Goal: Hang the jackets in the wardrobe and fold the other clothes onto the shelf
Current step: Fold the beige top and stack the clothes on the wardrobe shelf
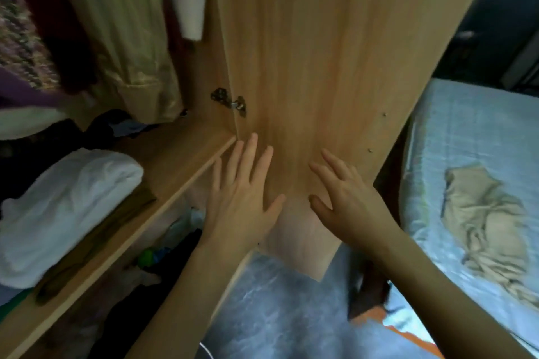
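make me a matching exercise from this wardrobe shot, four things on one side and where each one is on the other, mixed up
Things:
1. folded white cloth
2. crumpled beige garment
3. metal hinge
4. cream jacket

Places:
A. hanging inside the wardrobe
B. on the wardrobe shelf
C. on the light blue bed
D. at the inner edge of the open wardrobe door

Pairs: 1-B, 2-C, 3-D, 4-A
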The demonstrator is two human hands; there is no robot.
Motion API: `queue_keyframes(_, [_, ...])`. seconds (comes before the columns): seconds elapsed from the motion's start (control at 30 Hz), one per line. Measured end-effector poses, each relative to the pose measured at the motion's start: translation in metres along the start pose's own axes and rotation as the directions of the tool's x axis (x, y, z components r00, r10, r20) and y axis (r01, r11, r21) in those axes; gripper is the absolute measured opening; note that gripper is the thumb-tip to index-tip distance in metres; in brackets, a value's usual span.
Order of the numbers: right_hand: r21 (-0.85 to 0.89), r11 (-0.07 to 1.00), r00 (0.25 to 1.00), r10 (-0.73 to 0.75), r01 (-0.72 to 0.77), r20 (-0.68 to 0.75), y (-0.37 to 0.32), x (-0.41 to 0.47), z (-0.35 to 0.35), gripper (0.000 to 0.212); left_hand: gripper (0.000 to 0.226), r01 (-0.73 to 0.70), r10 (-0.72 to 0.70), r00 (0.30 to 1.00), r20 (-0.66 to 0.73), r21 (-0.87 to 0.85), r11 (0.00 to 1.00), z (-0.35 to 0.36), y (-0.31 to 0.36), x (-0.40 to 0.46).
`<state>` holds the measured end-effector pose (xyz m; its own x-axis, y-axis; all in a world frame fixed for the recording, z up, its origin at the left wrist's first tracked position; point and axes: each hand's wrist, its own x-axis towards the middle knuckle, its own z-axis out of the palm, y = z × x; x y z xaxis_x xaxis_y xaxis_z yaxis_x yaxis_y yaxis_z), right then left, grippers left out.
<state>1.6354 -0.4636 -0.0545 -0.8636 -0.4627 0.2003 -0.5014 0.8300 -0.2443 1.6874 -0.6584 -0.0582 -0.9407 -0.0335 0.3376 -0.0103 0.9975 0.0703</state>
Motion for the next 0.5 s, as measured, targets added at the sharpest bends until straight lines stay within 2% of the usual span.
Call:
queue_keyframes(0.2, [-0.005,0.99,0.981,0.137,-0.139,-0.135,0.068,-0.052,-0.034,0.058,0.075,-0.219,0.219,0.976,0.008,-0.034,0.975,0.018,0.097,0.024])
queue_keyframes(0.5, [-0.064,0.907,0.897,0.399,-0.417,-0.189,0.202,-0.158,-0.082,0.057,0.072,-0.458,0.466,0.885,0.014,-0.164,0.874,0.043,0.271,0.044])
